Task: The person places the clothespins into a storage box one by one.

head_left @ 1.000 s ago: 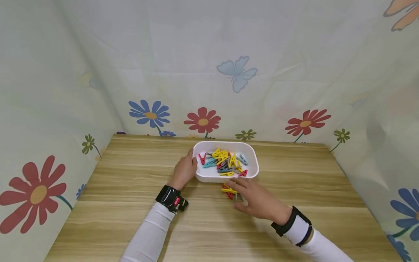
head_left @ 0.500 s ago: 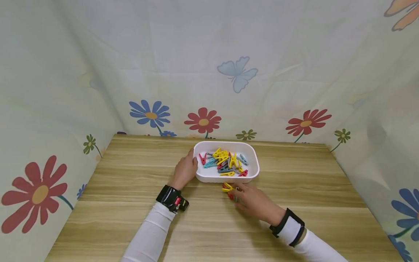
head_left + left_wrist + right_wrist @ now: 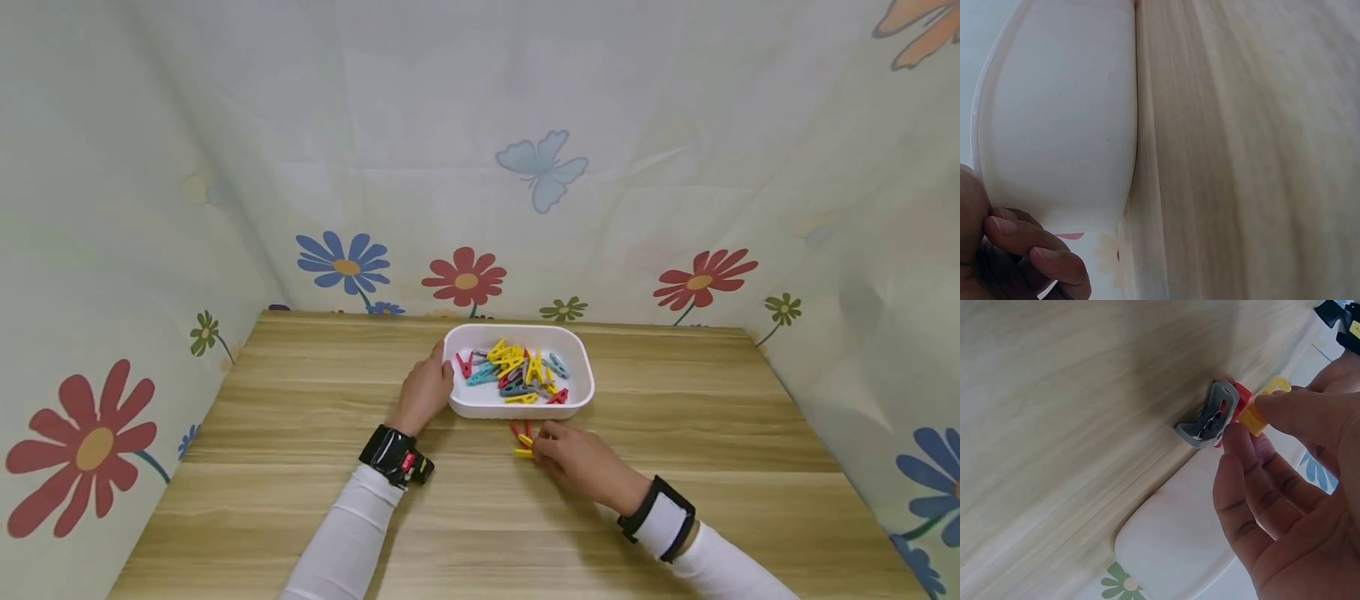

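A white plastic tray [image 3: 480, 410] holds a heap of yellow, red, teal and grey clothespins [image 3: 517, 364]. My left hand [image 3: 422, 390] grips the tray's left end, its fingers [image 3: 1019, 239] bent at the corner in the left wrist view. In front of the tray, my right hand [image 3: 583, 462] pinches a yellow clothespin [image 3: 1254, 417] between thumb and fingertips, low over the table. Right beside it are a grey clothespin [image 3: 1217, 412] and a red clothespin [image 3: 1241, 400], the red one partly hidden behind the others. From the head view, the right hand covers the grey one.
The wood-grain table [image 3: 300, 367] runs back to a fabric backdrop [image 3: 420, 167] printed with flowers and butterflies, which also closes off both sides. Black straps with small devices [image 3: 393, 454] sit on the wrists.
My right hand has lowered from over the loose clothespins and its fingers have closed on the yellow one, turning it slightly. The left hand and the tray have stayed in place.
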Demonstrator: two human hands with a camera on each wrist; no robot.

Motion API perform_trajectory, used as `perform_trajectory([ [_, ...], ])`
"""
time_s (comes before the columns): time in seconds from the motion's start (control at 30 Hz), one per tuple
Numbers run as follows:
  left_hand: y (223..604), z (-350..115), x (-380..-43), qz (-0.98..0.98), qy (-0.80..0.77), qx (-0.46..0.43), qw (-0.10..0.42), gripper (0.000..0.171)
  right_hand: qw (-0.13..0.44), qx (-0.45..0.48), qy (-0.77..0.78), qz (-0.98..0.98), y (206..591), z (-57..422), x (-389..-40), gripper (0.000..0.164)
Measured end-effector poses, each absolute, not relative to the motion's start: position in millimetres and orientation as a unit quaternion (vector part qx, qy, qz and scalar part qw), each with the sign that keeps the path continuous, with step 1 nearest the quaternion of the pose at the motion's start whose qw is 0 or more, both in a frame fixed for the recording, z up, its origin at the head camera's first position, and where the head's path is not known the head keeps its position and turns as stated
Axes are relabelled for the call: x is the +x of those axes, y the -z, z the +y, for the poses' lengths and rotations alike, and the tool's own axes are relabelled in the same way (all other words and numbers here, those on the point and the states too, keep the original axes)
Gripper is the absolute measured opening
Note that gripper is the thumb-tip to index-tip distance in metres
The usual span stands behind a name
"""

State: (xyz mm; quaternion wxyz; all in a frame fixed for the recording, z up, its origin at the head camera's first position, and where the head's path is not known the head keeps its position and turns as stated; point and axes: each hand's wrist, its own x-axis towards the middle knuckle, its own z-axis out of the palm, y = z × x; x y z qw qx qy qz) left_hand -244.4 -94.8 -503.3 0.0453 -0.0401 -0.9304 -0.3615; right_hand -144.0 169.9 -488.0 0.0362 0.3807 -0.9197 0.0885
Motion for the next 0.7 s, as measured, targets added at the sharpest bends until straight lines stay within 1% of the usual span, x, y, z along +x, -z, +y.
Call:
perform_trajectory([
  [0.2,503.4,-94.8,-245.0,-0.929,0.363,-0.042,0.047,0.053,0.027,0.373,-0.105,-0.922,478.2,169.3,-141.7,0.009],
  [0.37,503.1,-95.3,-244.6,-0.929,0.365,-0.04,0.045,0.054,0.031,0.372,-0.124,-0.919,461.2,166.9,-139.0,0.009],
  [0.47,502.7,-95.7,-244.3,-0.928,0.368,-0.041,0.043,0.054,0.048,0.378,-0.137,-0.914,448.9,166.8,-141.0,0.011],
  [0.6,501.7,-95.6,-243.7,-0.928,0.368,-0.041,0.04,0.054,0.09,0.387,-0.143,-0.906,432.8,169.5,-148.1,0.013],
  [0.7,500.4,-95.2,-243.1,-0.929,0.366,-0.04,0.04,0.054,0.103,0.374,-0.145,-0.91,420.8,172.5,-154.8,0.013],
])
